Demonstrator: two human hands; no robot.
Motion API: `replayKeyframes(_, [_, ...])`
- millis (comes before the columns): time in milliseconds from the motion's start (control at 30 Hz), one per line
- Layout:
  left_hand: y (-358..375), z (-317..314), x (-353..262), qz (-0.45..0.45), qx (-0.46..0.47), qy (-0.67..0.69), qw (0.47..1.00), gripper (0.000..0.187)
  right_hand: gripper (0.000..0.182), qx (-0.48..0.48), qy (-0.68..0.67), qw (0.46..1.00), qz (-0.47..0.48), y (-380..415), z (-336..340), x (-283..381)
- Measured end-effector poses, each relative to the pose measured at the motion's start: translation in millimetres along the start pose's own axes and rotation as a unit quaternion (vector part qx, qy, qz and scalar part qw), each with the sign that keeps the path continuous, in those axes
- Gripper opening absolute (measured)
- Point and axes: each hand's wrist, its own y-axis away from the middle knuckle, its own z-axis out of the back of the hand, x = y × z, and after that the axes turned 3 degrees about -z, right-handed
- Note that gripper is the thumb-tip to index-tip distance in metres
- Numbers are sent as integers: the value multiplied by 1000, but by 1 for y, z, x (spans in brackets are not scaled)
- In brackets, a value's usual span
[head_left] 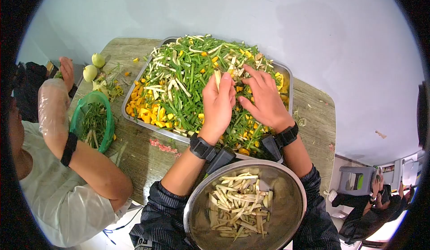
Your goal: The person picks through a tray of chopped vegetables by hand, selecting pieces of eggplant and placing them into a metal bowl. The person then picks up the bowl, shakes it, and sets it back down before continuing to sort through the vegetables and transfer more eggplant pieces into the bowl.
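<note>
Head view: we see left hand [218, 101] pinching pale root strip [217, 78], long axis upright; right hand [264, 98] just beside, fingers spread flat on mixed chopped greens in steel tray [134, 120].

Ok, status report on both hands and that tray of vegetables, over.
Left hand pinching pale vegetable strips over the heaped rectangular metal tray. Right hand open, resting on the greens. Round steel bowl close below; co-worker's arm clear at left.

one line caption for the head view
Both hands, left and right, in a tray of chopped greens, above a steel bowl.
</note>
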Motion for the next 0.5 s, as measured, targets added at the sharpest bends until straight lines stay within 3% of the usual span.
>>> replayKeyframes(300, [0,0,-1,7,5,-1,1000,32,44,3,-35,999,-21,-2,3,1])
replayKeyframes(500, [0,0,0,2,8,-1,1000,32,49,-53,-28,998,-4,-2,0,0])
